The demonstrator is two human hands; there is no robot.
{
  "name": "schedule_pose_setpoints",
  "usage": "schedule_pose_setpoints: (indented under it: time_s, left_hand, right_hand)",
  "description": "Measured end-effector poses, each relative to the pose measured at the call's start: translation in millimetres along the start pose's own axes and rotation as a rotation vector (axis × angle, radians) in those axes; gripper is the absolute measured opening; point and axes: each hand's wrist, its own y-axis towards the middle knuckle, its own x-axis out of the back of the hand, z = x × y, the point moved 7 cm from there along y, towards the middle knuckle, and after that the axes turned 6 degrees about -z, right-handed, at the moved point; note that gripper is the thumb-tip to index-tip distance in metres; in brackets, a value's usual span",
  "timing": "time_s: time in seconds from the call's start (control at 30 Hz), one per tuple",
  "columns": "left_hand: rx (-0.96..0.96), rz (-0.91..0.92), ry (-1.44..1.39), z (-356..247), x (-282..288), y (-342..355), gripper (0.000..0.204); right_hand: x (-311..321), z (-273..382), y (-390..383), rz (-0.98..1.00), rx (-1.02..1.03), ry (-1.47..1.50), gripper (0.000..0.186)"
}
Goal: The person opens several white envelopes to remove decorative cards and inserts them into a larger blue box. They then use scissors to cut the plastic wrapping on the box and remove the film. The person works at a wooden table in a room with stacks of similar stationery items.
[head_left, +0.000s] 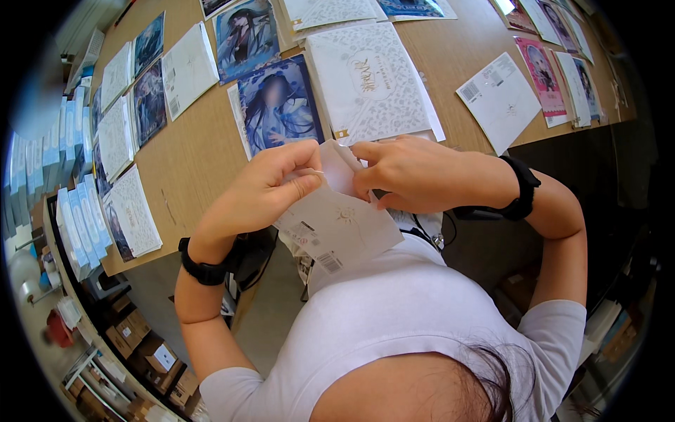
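Note:
A white paper envelope (351, 232) with barcodes and a small gold design is held in front of my body, its top open with a pale inner surface showing. My left hand (271, 186) pinches the envelope's upper left edge between thumb and fingers. My right hand (411, 172) has bent fingers on the upper right of the opening, gripping it; some fingertips are hidden. Just beyond lie a blue illustrated print (278, 105) and a stack of white patterned envelopes (369, 84).
The wooden table (190, 176) holds rows of prints and envelopes at left, pink prints (540, 84) and a white envelope (496, 98) at right. Upright light-blue packages (81, 218) line its left side. Cardboard boxes (148, 344) sit on shelving low at left.

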Motion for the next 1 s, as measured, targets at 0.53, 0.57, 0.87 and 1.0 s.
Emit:
schedule_pose_setpoints:
  time_s: [0.53,0.57,0.87,1.0]
  left_hand:
    - [-0.019,0.002,0.021,-6,-8,0,0.015]
    - [-0.026,0.002,0.026,-6,-8,0,0.015]
    - [-0.042,0.019,0.021,-9,-8,-2,0.014]
    - [-0.041,0.043,0.009,-9,-9,-2,0.015]
  right_hand:
    - [-14,8,-9,0.063,0.026,-0.064,0.013]
    - [-13,9,-9,0.055,0.046,-0.059,0.013]
    - [-9,10,-10,0.061,0.097,-0.028,0.014]
    - [-8,12,-11,0.075,0.107,-0.005,0.013]
